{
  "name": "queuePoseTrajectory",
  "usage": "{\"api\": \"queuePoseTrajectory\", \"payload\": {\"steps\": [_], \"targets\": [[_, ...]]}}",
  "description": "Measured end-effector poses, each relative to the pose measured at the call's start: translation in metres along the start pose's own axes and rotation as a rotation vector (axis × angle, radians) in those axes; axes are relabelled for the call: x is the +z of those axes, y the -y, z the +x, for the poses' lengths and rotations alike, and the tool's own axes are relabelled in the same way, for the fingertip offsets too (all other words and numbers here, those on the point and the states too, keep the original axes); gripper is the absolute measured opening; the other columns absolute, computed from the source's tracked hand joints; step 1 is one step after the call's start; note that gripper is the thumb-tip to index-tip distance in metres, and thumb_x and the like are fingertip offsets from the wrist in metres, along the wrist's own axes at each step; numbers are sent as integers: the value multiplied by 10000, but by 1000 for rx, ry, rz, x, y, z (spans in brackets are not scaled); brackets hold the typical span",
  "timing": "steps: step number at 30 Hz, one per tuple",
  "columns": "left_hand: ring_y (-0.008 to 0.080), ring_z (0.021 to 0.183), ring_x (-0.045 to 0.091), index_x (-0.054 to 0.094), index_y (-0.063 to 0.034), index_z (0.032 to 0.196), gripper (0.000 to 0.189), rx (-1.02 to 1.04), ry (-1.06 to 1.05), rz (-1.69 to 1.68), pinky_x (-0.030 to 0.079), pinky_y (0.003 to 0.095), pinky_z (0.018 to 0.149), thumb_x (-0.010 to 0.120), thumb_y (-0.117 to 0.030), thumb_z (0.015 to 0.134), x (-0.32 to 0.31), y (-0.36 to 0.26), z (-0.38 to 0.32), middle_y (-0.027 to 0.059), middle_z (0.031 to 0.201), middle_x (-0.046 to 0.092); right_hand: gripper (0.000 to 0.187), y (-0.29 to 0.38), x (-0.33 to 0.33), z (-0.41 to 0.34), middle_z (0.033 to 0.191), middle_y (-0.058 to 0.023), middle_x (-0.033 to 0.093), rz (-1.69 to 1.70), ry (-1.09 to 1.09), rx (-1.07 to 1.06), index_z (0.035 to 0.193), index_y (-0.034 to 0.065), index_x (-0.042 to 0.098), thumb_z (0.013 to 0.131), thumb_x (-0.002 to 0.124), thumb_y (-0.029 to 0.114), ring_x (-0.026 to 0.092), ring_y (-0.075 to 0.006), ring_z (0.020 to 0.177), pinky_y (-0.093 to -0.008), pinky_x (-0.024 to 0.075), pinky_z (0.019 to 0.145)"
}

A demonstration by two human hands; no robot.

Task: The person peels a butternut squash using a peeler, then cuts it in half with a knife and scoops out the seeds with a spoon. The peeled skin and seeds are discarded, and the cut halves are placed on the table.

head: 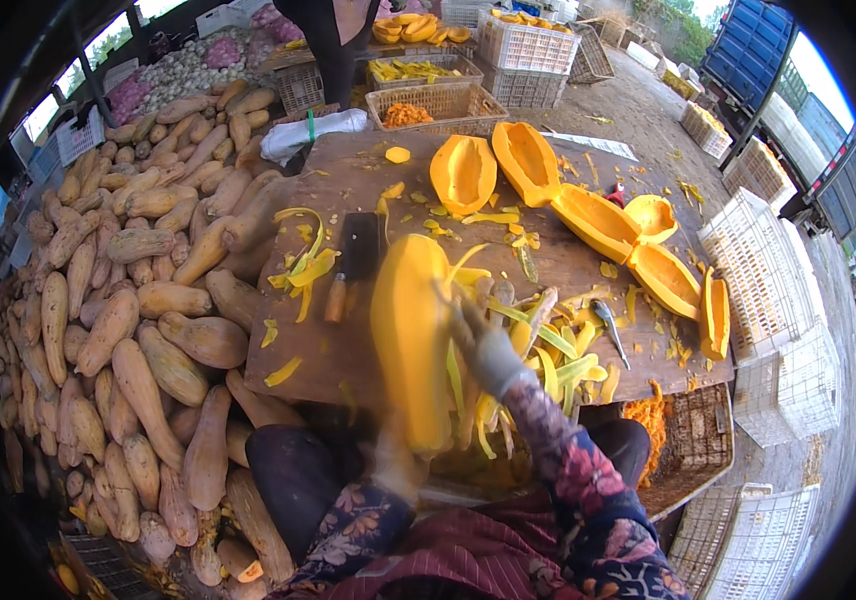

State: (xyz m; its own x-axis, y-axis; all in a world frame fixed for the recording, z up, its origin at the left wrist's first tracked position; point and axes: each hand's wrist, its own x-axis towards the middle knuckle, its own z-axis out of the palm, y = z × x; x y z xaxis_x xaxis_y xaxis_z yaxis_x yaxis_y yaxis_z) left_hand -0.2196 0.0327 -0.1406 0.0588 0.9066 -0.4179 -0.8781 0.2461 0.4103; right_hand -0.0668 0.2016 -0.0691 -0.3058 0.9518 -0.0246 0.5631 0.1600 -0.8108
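Note:
A peeled yellow-orange squash (pixel 410 337) stands on end at the near edge of the wooden table (pixel 300 375), blurred by motion. My left hand (pixel 398 457), also blurred, grips its lower end. My right hand (pixel 491 352), in a grey glove, is against the squash's right side, where a thin peel strip (pixel 465 259) curls up. Whether its fingers hold a tool is unclear. Beside this hand lies a heap of peel strips (pixel 563 349). A peeler (pixel 611 330) rests right of the heap. Left of the squash lies a cleaver (pixel 360 240) with a wooden handle.
Hollowed squash halves (pixel 596 217) line the table's far and right sides, near a small red-handled tool (pixel 615 195). Unpeeled squashes (pixel 142 300) are piled at left. A crate (pixel 698 442) with orange pulp sits below right; white crates (pixel 758 277) stand beyond. Another person (pixel 334 45) stands behind.

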Motion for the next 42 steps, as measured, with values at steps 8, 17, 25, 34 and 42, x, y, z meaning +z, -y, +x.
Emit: {"api": "queuePoseTrajectory", "payload": {"steps": [8, 17, 25, 34, 42], "targets": [[331, 1156, 632, 611, -107, 1376, 670, 79, -183, -37, 537, 500, 1011, 609, -647, 979, 3, 14, 14, 120, 1286, 665, 645, 19, -19, -203, 1461, -292, 569, 221, 389, 232, 1628, 116, 349, 1090, 526, 423, 569, -402, 1368, -417, 466, 1115], [189, 961, 666, 587, -143, 1352, 543, 161, 2, -74, 557, 367, 787, 657, -550, 1000, 24, 6, 9, 35, 1139, 688, 589, 69, -35, 69, 1142, -335, 696, -225, 4, 31, 1488, 63, 471, 1051, 510, 456, 664, -496, 1100, -555, 520, 957], [222, 985, 675, 605, -140, 1340, 554, 109, -22, 18, 551, 414, 801, 609, -586, 1011, 12, 13, 9, 54, 1158, 697, 516, 39, 5, -76, 885, -305, 712, -288, -6, -54, 1443, 56, 475, 1047, 560, 377, 698, -491, 818, -566, 558, 741], [294, 1108, 655, 592, -148, 1392, 632, 75, -136, -53, 557, 499, 940, 632, -624, 978, 12, 10, 10, 84, 1272, 673, 647, 17, -28, -194, 1344, -306, 637, 102, 177, 59, 1603, 73, 378, 1071, 583, 381, 642, -416, 1264, -430, 530, 1018], [267, 990, 682, 617, -166, 1329, 605, 75, 147, -43, 561, 463, 868, 581, -666, 990, 20, -4, 7, 65, 1186, 692, 603, 9, -5, 57, 1364, -271, 652, 245, 32, 135, 1483, 53, 549, 1039, 596, 458, 674, -410, 1188, -419, 524, 1000]]}}
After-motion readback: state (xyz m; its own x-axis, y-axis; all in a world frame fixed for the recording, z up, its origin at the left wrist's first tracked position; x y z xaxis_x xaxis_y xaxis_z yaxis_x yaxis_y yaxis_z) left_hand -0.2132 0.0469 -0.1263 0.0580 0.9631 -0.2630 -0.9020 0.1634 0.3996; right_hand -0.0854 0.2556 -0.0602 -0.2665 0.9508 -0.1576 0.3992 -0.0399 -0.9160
